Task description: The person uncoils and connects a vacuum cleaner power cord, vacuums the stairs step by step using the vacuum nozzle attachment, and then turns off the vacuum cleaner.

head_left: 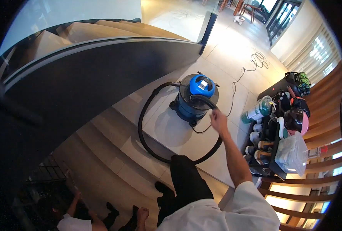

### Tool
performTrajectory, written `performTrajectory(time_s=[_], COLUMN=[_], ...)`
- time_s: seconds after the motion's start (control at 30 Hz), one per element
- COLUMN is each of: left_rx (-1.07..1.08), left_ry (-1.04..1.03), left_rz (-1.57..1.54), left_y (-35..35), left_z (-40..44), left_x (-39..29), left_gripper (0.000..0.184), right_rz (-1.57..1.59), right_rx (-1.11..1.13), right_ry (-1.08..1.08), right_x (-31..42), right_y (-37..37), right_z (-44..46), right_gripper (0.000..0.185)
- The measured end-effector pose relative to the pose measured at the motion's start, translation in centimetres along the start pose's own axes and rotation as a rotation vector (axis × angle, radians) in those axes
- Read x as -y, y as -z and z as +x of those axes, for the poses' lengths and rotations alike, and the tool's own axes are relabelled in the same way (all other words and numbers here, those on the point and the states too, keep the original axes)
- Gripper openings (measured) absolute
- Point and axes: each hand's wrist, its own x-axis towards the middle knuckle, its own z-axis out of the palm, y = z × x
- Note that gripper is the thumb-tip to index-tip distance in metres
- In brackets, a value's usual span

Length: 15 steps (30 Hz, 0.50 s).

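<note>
A canister vacuum cleaner (pixel 188 104) with a blue top stands upright on the pale tiled landing. Its black hose (pixel 141 127) loops round to the left and over the stair edge. My right hand (pixel 218 119) is closed around the hose just right of the canister. Low in the view, beside my dark trousers, my left hand (pixel 142 213) is closed in a fist; whatever it may hold cannot be made out.
Curved steps (pixel 113 154) drop away below the landing, beside a dark curved balustrade (pixel 101 73). A power cord (pixel 235 82) trails across the floor. On the right is a shoe rack (pixel 276 169) with helmets and boxes. Another person (pixel 74 223) is at lower left.
</note>
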Motion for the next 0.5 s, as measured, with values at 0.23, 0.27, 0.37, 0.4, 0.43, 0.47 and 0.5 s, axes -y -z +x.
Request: performTrajectory(time_s=[0.23,0.27,0.37,0.4,0.43,0.47,0.5], left_rx=[-0.014,-0.067,-0.073,-0.113,-0.177,-0.210,-0.200], left_ry=[-0.371,-0.444,-0.518,-0.540,-0.578,-0.577,-0.618], left_rz=[0.285,0.226,0.328,0.404,0.379,0.432,0.353], left_y=[6.9,7.0,9.1,9.5,10.0,10.3,11.6], left_z=[4.2,6.7,12.3,14.6,16.8,20.9,20.2], left_x=[-20.2,-22.7,-34.1,-38.1,-41.5,-44.9,-49.0], left_gripper=[0.022,0.022,0.034,0.045,0.053,0.055,0.066], right_rz=[-0.298,-0.356,-0.293,-0.171,-0.233,-0.237,-0.249], right_rx=[-0.077,0.020,0.187,0.230,0.193,0.201,0.234], right_ry=[0.092,0.086,0.080,0.092,0.136,0.139,0.141], right_x=[-2.9,-4.0,-7.0,-7.7,-8.4,-8.3,-7.9], right_y=[-6.4,-7.5,-10.2,-10.7,-11.0,-11.0,-10.7], right_z=[20.5,21.9,24.1,24.9,24.9,25.2,25.4], right_gripper=[0.043,0.045,0.049,0.051,0.053,0.053,0.054])
